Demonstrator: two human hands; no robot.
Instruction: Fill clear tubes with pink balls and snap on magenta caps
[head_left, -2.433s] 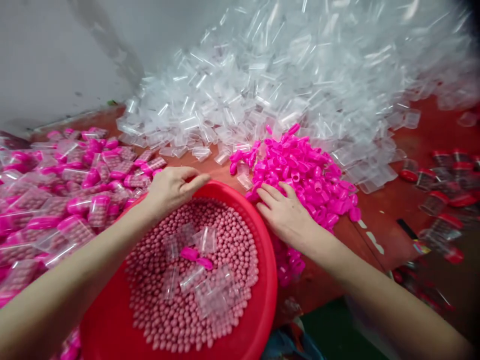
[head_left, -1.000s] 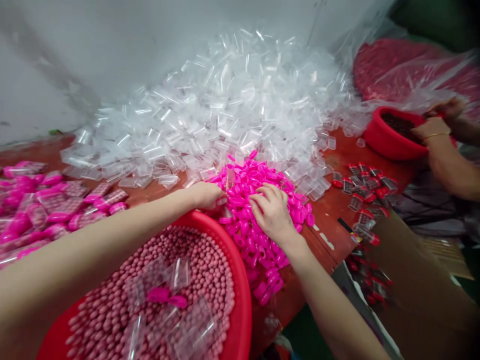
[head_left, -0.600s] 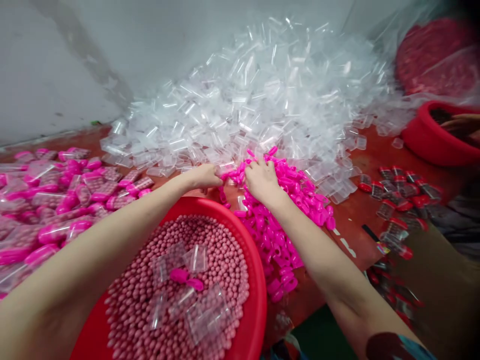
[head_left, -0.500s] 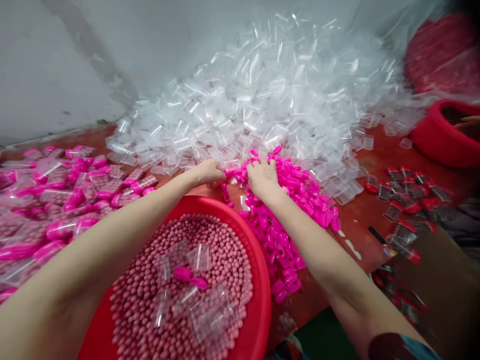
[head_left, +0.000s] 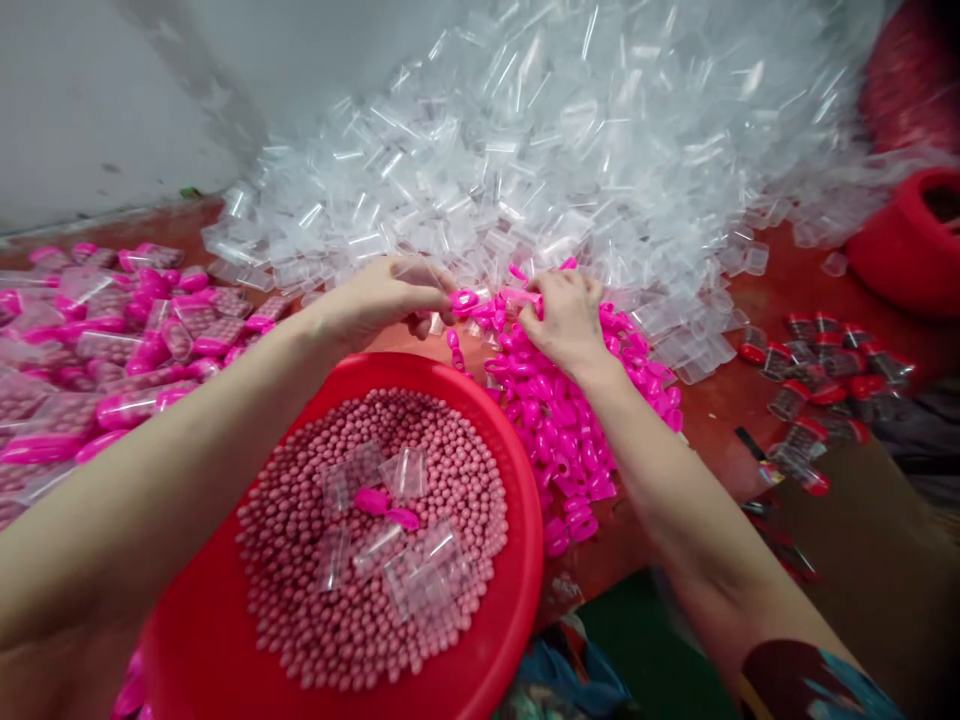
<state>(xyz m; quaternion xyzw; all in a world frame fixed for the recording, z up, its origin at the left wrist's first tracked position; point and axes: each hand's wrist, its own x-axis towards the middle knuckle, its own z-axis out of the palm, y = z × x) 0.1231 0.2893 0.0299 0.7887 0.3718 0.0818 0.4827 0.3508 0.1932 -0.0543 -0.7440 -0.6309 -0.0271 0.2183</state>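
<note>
My left hand (head_left: 390, 300) is above the far rim of a red basin, its thumb and fingers pinched at a glossy pink plastic cap (head_left: 464, 301). My right hand (head_left: 568, 318) bends over the heap of pink caps (head_left: 559, 410), fingers curled, with a blurred pink cap (head_left: 520, 296) at its thumb and forefinger. Below my arms, the red basin (head_left: 525, 560) holds many small pink balls (head_left: 307, 610). On the balls lie several clear plastic containers (head_left: 407, 472) and a couple of pink caps (head_left: 373, 500).
Clear containers (head_left: 480, 170) form a large mound against the wall. Filled containers with pink caps (head_left: 112, 350) are piled at left. Red-capped dark-filled containers (head_left: 832, 370) lie at right, below a red tub (head_left: 892, 250). A brown board (head_left: 877, 570) is at lower right.
Both hands have drawn up from the near edge of the pink heap, and pink caps now show at their fingertips. The view has shifted slightly.
</note>
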